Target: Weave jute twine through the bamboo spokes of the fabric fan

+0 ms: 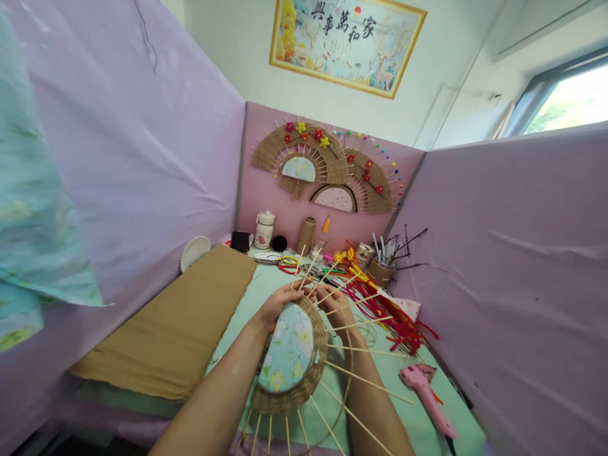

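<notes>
A half-round woven fan (319, 345) is held up over the table, with thin wooden sticks (365, 382) radiating from its rim. Its middle is covered by light blue floral fabric (287, 347). My left hand (281, 303) is closed on the fan's upper edge, fingers behind the rim. Close beside it, my right hand (335, 304) has its fingers curled among the sticks at the top of the weave. A thin brown twine (350, 361) loops down from the right hand past the forearm. Some fingertips are hidden behind the sticks.
Brown cardboard (175, 323) lies left. A pink glue gun (429, 399) rests at the right. Red pipe cleaners (403, 329), scissors (287, 261), a twine spool (306, 235) and a white jar (265, 229) sit toward the back. Finished woven fans (304, 149) hang on the pink panel.
</notes>
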